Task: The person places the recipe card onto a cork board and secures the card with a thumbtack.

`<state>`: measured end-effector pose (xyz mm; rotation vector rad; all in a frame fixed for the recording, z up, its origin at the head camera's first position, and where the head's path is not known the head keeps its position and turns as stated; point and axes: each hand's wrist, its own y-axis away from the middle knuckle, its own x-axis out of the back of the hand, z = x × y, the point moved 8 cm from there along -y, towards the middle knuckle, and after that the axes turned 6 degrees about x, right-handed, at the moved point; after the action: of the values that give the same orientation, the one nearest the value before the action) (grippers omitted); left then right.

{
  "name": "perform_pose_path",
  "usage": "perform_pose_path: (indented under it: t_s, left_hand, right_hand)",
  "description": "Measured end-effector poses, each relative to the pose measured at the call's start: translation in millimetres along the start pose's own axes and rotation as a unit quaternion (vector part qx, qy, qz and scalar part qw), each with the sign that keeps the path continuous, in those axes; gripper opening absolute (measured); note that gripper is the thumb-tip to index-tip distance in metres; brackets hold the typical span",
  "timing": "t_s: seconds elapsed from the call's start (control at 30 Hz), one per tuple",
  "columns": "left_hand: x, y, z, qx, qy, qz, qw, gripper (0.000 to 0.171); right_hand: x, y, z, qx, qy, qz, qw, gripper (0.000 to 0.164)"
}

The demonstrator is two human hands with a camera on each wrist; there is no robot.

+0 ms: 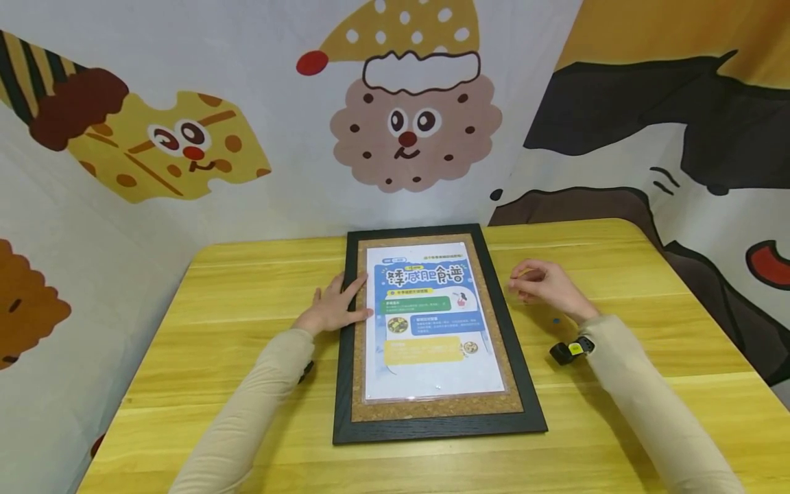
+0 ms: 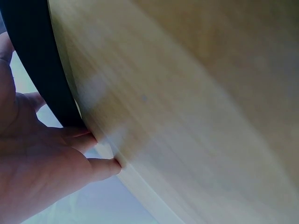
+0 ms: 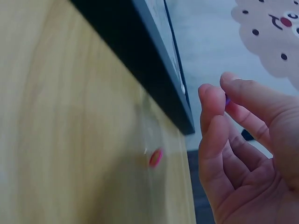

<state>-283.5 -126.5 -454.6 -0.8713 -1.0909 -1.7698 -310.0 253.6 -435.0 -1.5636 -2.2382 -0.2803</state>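
A cork board (image 1: 432,410) in a black wooden frame (image 1: 444,429) lies on the table, with a printed Chinese poster (image 1: 435,374) on the cork. My left hand (image 1: 330,305) rests on the frame's left side, fingers spread, with fingertips at the poster's left edge. To the right of the board, my right hand (image 1: 546,285) is raised with thumb and fingertips together. They pinch a small purple thing (image 3: 227,99), mostly hidden by the fingers, so its kind cannot be told. Below this hand, a small pink-rimmed piece (image 3: 155,157) lies on the table.
A small blue piece (image 1: 556,320) lies on the yellow wood-grain table (image 1: 247,309), near the right wrist. A black wrist device (image 1: 569,351) hangs at the right cuff. Behind the table stands a cartoon-printed cloth (image 1: 278,206).
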Motion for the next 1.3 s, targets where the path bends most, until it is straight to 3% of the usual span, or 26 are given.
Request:
perform_pose_path:
  t_s: [0.27, 0.53, 0.7, 0.9, 1.07, 1.3]
  left_hand:
    - [-2.0, -2.2, -2.7, -0.001, 0.006, 0.001, 1.0000, 0.084]
    - [-8.3, -8.9, -9.0, 0.001, 0.008, -0.003, 1.0000, 0.086]
    - [-3.9, -4.5, -4.5, 0.003, 0.003, -0.005, 1.0000, 0.085]
    - [-0.7, -1.1, -1.4, 0.004, 0.000, -0.003, 1.0000, 0.084]
    - [-1.0, -1.0, -0.1, 0.000, 0.000, -0.004, 1.0000, 0.083]
    - [-1.1, -1.2, -0.1, 0.002, -0.003, -0.007, 1.0000, 0.083]
  right_hand:
    - [-18.2, -22.2, -18.6, 0.034, 0.045, -0.012, 0.998, 0.022]
    - [-40.3, -34.3, -31.2, 0.051, 0.045, -0.037, 0.997, 0.021]
    - [-55.0, -40.3, -35.4, 0.068, 0.043, -0.062, 0.995, 0.018]
    - [-69.4, -41.8, -56.0, 0.069, 0.053, -0.068, 0.994, 0.018]
    - [-74.8, -53.2, -40.8, 0.082, 0.080, -0.050, 0.992, 0.019]
    - [-84.5, -62.4, -40.8, 0.079, 0.092, -0.048, 0.991, 0.015]
